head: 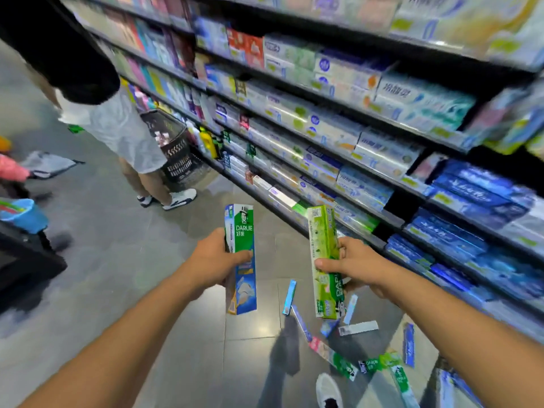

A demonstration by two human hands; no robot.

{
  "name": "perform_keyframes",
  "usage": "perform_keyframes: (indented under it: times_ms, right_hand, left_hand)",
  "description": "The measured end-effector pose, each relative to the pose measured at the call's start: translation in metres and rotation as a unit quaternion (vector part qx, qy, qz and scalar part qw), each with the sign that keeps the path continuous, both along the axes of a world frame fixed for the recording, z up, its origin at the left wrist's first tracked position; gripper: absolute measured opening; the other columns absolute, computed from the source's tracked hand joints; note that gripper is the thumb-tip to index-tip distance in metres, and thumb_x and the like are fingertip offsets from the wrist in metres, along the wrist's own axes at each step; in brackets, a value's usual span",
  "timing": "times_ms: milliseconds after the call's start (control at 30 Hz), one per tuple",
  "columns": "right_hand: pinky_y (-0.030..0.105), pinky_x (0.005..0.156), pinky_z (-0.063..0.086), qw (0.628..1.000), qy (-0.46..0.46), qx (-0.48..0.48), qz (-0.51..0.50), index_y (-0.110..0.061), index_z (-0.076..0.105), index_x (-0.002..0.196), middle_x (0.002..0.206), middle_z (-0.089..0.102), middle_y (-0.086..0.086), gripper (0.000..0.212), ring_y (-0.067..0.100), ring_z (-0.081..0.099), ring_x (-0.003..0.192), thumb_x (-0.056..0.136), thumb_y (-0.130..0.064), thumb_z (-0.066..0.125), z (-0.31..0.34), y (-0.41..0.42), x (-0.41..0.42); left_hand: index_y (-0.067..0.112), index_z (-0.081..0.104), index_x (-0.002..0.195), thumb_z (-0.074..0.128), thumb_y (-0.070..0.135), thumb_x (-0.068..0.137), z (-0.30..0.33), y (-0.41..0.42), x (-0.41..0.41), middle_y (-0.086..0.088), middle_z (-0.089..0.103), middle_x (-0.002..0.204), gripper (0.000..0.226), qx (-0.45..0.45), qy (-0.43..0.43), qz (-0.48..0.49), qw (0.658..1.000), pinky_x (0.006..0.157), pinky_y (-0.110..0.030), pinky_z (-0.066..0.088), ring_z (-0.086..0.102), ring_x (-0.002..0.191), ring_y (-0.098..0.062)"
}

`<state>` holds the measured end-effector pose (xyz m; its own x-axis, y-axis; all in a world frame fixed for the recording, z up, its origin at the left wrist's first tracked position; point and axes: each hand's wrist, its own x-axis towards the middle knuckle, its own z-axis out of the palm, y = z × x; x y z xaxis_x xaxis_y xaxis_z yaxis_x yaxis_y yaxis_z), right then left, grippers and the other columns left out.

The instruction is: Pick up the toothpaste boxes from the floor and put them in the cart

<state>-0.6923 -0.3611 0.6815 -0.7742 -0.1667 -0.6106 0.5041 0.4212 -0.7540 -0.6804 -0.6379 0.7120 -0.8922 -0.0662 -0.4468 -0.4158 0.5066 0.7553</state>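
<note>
Two toothpaste boxes are held upright above the grey tiled floor (123,260) of a shop aisle, one in each hand. The green-and-blue Darlie box (240,260) is gripped about its middle by the left hand (213,260), fingers wrapped behind it and the thumb laid across its front; the light green Darlie box (323,260) is pinched near its middle by the right hand (353,265), thumb on the front face and fingers behind. More boxes are seen scattered on the tiles below and to the right, close to the foot of the stocked shelves (368,119): a slim blue box (289,297), a white box (357,328), a pink box (319,347) and several green ones (374,365). A dark cart (26,260) is partly seen at the left edge of the floor, well apart from the spill. The boxes are judged to be light, stiff thin card, easily dented at the corners and slightly slick where glossy; each is best taken across its long faces near the middle, as is done here, so that it does not swing or slip. A bystander (117,128) and a black basket (173,148) are seen further up the aisle.
</note>
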Motion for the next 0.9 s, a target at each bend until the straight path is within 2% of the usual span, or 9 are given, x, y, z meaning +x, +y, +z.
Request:
perform_keyframes:
  times_ms: [200,300,367,500,567,667,733,833,900]
  right_hand:
    - [0.053,0.081,0.058,0.994,0.034,-0.005,-0.108,-0.021,0.058,0.111,0.103,0.074,0.004,0.034,0.025,0.073,0.094,0.084,-0.028,0.078,0.020,0.036,0.059]
    - [0.035,0.060,0.056,0.982,0.043,-0.007,-0.182,-0.019,0.057,0.115,0.107,0.073,0.006,0.040,0.026,0.072,0.096,0.083,-0.032,0.079,0.025,0.066,0.095]
    - [0.029,0.055,0.050,0.973,0.050,-0.005,-0.227,-0.019,0.058,0.116,0.107,0.073,0.008,0.045,0.028,0.072,0.095,0.081,-0.036,0.080,0.030,0.093,0.121]
    - [0.051,0.070,0.059,0.948,0.066,-0.007,-0.311,-0.021,0.060,0.115,0.106,0.073,0.008,0.051,0.028,0.074,0.092,0.075,-0.042,0.084,0.042,0.156,0.177]
    - [0.044,0.066,0.062,0.929,0.082,-0.007,-0.361,-0.016,0.060,0.116,0.101,0.074,0.006,0.045,0.019,0.075,0.079,0.080,-0.032,0.081,0.048,0.189,0.209]
    - [0.024,0.044,0.047,0.899,0.096,-0.006,-0.427,-0.014,0.062,0.110,0.085,0.073,-0.001,0.031,0.008,0.068,0.062,0.085,-0.025,0.078,0.057,0.242,0.268]
    - [0.025,0.047,0.046,0.873,0.103,-0.002,-0.476,-0.019,0.062,0.105,0.085,0.074,-0.003,0.027,0.011,0.069,0.069,0.085,-0.028,0.078,0.058,0.282,0.314]
    - [0.034,0.061,0.054,0.834,0.099,0.010,-0.542,-0.024,0.062,0.109,0.097,0.076,-0.004,0.034,0.017,0.072,0.090,0.083,-0.036,0.079,0.056,0.345,0.389]
    - [0.032,0.061,0.054,0.809,0.098,0.016,-0.579,-0.025,0.063,0.110,0.098,0.075,-0.005,0.035,0.017,0.071,0.093,0.082,-0.038,0.079,0.060,0.384,0.442]
  left_hand:
    - [0.019,0.054,0.100,0.071,0.017,0.089,0.022,0.034,0.000,-0.005,0.071,0.096,0.021,-0.007,-0.003,-0.104,0.995,0.054,-0.036,0.059,0.074,0.078,-0.022]
    - [0.015,0.054,0.103,0.070,0.017,0.090,0.028,0.068,0.002,-0.007,0.071,0.094,0.021,-0.020,-0.007,-0.178,0.984,0.051,-0.034,0.057,0.074,0.073,-0.020]
    - [0.014,0.055,0.104,0.071,0.016,0.088,0.033,0.097,0.005,-0.008,0.071,0.093,0.022,-0.029,0.004,-0.222,0.975,0.051,-0.037,0.059,0.073,0.070,-0.021]
    - [0.012,0.056,0.102,0.072,0.017,0.088,0.047,0.174,0.018,-0.009,0.070,0.089,0.021,-0.043,0.018,-0.311,0.949,0.053,-0.039,0.060,0.072,0.067,-0.021]
    - [0.014,0.056,0.098,0.072,0.019,0.089,0.053,0.222,0.029,-0.006,0.066,0.085,0.019,-0.048,0.022,-0.364,0.930,0.053,-0.039,0.060,0.069,0.067,-0.020]
    - [0.017,0.056,0.094,0.073,0.023,0.089,0.060,0.306,0.052,-0.007,0.064,0.084,0.019,-0.056,0.045,-0.446,0.892,0.063,-0.048,0.061,0.069,0.076,-0.026]
    - [0.020,0.055,0.093,0.074,0.027,0.088,0.062,0.370,0.074,-0.004,0.064,0.087,0.020,-0.061,0.073,-0.499,0.861,0.073,-0.046,0.060,0.069,0.087,-0.026]
    - [0.018,0.054,0.104,0.073,0.035,0.088,0.062,0.466,0.123,-0.003,0.062,0.094,0.030,-0.066,0.082,-0.560,0.822,0.071,-0.040,0.056,0.067,0.090,-0.023]
    - [0.019,0.054,0.103,0.073,0.035,0.088,0.059,0.525,0.164,-0.003,0.062,0.094,0.029,-0.058,0.083,-0.591,0.800,0.075,-0.043,0.058,0.066,0.090,-0.023]
